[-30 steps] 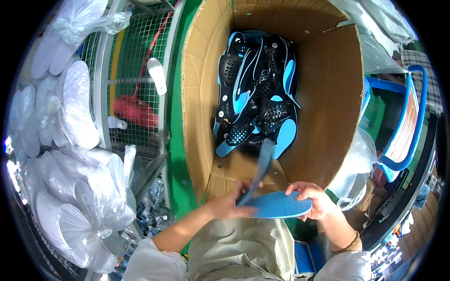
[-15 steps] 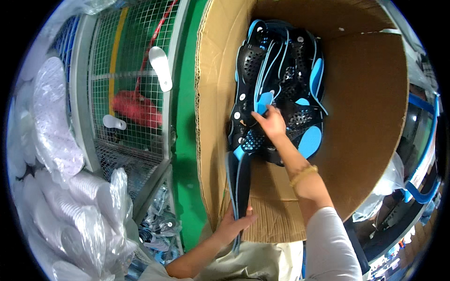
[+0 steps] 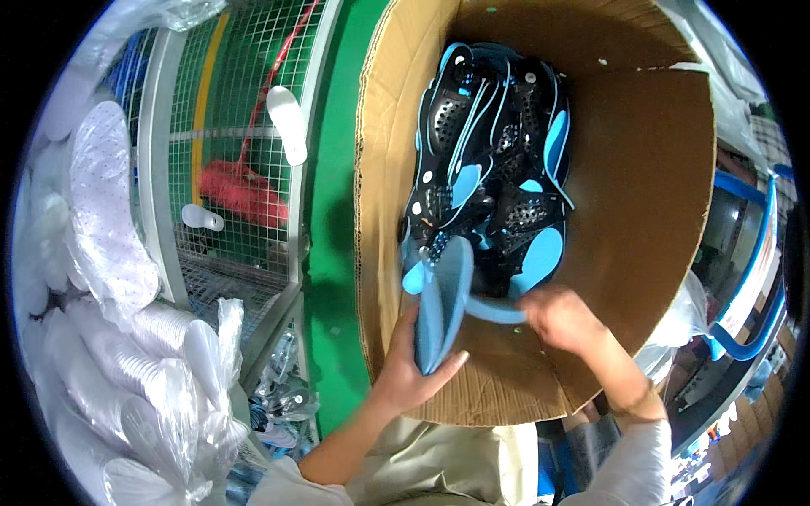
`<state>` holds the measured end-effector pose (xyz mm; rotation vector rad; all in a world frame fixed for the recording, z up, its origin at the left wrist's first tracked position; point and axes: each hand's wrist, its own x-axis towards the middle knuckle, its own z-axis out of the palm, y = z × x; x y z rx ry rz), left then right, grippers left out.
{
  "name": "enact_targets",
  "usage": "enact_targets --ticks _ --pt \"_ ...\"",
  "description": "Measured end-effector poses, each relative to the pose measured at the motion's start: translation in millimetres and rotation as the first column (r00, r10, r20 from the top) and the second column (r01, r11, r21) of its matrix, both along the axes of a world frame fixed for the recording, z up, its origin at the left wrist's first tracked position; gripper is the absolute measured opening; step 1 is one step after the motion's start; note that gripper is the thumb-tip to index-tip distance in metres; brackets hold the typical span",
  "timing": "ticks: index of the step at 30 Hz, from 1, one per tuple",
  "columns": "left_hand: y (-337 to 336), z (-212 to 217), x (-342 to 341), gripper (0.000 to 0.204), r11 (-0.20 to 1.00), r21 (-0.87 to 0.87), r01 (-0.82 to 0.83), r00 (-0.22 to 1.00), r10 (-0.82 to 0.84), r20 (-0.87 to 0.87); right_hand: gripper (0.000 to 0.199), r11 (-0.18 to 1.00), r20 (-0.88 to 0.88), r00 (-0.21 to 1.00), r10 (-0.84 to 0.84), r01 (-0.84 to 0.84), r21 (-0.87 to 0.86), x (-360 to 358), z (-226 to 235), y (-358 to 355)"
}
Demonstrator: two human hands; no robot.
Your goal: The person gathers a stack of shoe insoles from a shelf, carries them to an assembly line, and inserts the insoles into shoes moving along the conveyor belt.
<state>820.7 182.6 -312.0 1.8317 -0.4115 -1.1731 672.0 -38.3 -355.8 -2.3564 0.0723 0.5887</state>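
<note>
My left hand (image 3: 408,371) grips upright insoles (image 3: 444,304) near the front of a cardboard box, its thumb apart from the fingers; their blue faces show. At the right, my right hand (image 3: 561,319) is closed on the end of another blue-edged insole (image 3: 494,310), which stretches across toward the left hand's insoles; motion blurs these fingers. Farther into the box lies a heap of black and blue insoles (image 3: 472,181), several with perforated black patches and small white round spots.
The tall cardboard box (image 3: 641,169) surrounds the heap. Left of it are green floor (image 3: 332,337) and a wire mesh rack (image 3: 236,101) with white insoles (image 3: 288,125). Bagged stacks of white insoles (image 3: 152,363) fill the far left. A blue tubular frame (image 3: 747,337) stands at the right.
My right hand has moved from the heap toward me and right, now drawing an insole end. The left hand has risen slightly, and its insoles have turned from dark sides to blue faces.
</note>
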Motion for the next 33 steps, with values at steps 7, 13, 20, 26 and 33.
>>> enact_targets --ticks 7,13,20,26,33 --pt "-11.0 11.7 -13.4 0.090 0.837 0.127 0.532 0.845 -0.514 -0.149 0.012 0.953 0.286 0.910 0.299 -0.299 -0.046 52.1 75.5 -31.7" --pt "6.0 -9.7 -8.4 0.040 0.923 -0.043 0.383 0.877 -0.378 -0.298 0.016 0.737 0.054 0.983 -0.178 0.097 0.669 85.0 2.8 -24.9" --pt "0.8 -21.8 -37.8 0.026 0.926 0.313 -0.212 0.447 0.376 -0.812 0.053 0.414 -0.059 0.435 -0.899 0.885 0.214 92.2 -216.4 -45.9" --pt "-14.2 -31.7 -37.6 0.036 0.786 0.458 -0.416 0.665 0.606 -0.437 0.038 0.455 -0.272 0.387 -0.881 0.853 -0.257 98.8 -234.6 2.0" --pt "-4.5 -42.5 -33.9 0.081 0.997 0.075 -0.022 0.965 0.001 0.261 0.015 0.227 -0.751 0.452 -0.481 0.892 0.391 31.7 -48.6 -12.7"
